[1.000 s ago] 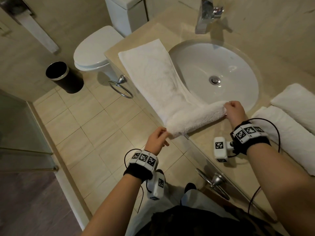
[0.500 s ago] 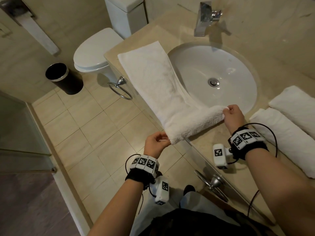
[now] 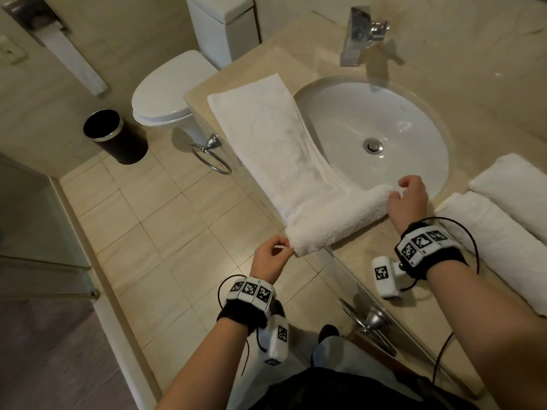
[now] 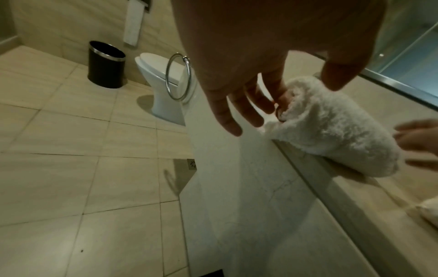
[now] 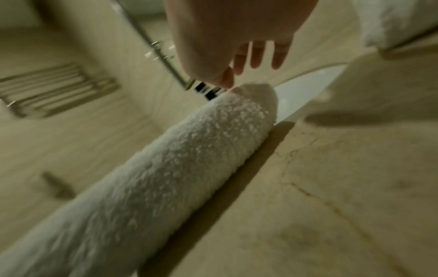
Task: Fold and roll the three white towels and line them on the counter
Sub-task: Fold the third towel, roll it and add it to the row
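Observation:
A white towel lies as a long folded strip on the beige counter, left of the sink. Its near end is wound into a roll that lies across the counter, with its left end past the front edge. My left hand pinches that left end between thumb and index finger. My right hand is at the roll's right end; only the thumb touches it and the other fingers hang free above the basin. Two rolled white towels lie side by side at the right.
The white sink with a chrome faucet fills the counter's middle. Chrome towel rings hang on the counter's front. A toilet and a black bin stand on the tiled floor to the left.
My right hand's fingers have lifted off the roll's right end, leaving the thumb on it. The left hand keeps its pinch on the left end. The roll has hardly shifted.

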The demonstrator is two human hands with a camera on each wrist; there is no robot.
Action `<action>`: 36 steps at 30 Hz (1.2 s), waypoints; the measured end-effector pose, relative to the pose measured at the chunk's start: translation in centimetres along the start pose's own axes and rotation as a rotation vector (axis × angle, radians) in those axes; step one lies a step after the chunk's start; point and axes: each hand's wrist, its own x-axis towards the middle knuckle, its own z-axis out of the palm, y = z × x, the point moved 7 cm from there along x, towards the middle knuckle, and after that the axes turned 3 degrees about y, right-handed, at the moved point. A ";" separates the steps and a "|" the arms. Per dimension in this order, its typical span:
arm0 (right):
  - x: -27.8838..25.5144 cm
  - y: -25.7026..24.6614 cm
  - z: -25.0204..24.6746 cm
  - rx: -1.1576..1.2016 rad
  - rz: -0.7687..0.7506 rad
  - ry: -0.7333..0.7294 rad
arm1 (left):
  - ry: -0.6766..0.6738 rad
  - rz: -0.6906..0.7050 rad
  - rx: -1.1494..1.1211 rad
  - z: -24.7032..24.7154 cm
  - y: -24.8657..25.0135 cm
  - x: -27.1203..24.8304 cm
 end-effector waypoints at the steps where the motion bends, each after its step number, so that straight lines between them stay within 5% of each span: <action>1: -0.4 -1.2 -0.4 -0.044 -0.110 0.035 | -0.038 0.010 0.046 0.1 0.1 -0.2; 3: -1.6 -3.3 0.4 -0.121 -0.381 -0.031 | -0.084 0.028 0.140 0.6 0.4 -0.5; 6: -4.1 -4.7 4.0 -0.306 -0.763 -0.362 | 0.005 0.085 0.203 0.8 1.5 -0.5; 8: -5.5 -4.4 5.9 -0.493 -0.863 -0.541 | 0.051 0.105 0.234 0.9 1.8 -0.3; 10: -5.9 -3.7 6.8 -0.564 -0.864 -0.586 | 0.046 0.083 0.242 1.2 1.5 0.0; 13: -5.0 -3.4 6.3 -0.531 -0.790 -0.462 | -0.026 -0.076 0.088 1.7 0.1 0.3; 16: -4.8 -4.2 5.9 -0.484 -0.881 -0.365 | -0.103 -0.274 -0.136 2.2 -0.2 0.2; 23: -5.4 -3.3 5.8 -0.535 -0.986 -0.640 | 0.000 -0.606 -0.381 1.3 -2.0 0.5; 29: -3.8 -4.4 6.6 -0.592 -0.757 -0.730 | -0.054 -0.646 -0.345 1.3 -2.3 0.7; 36: -3.4 -6.1 8.4 -0.649 -0.653 -0.858 | 0.058 -0.505 -0.417 0.8 -0.8 1.4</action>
